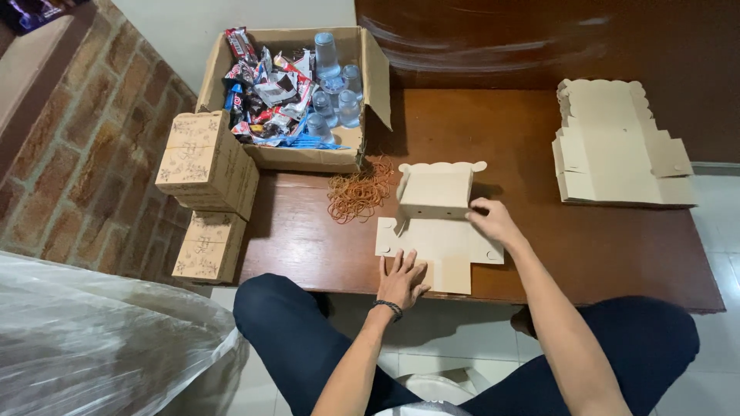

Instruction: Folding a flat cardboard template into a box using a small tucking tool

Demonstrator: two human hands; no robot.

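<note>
We are looking down at a half-folded tan cardboard box blank [436, 223] lying on the near edge of a dark brown wooden table [601, 254], just in front of our knees. Its back part is standing up as a small tray with a scalloped flap on top, while the front panel is still lying flat toward us. Our left hand [401, 279] is resting palm down on that flat panel with the fingers spread, pressing it to the table. Our right hand [493, 221] is reaching to the right side of the raised part, fingertips touching the side wall; we cannot tell whether they are pinching it. The box is sitting between the two hands, above the left and left of the right.

Just beyond it a loose heap of orange rubber bands [359, 191] is lying, and behind that an open brown carton of wrapped snacks and clear water cups [297, 96]. Finished printed tan boxes [206, 189] are stacked at the table's left end, and a pile of flat tan blanks [617, 146] is lying well apart at the far right
</note>
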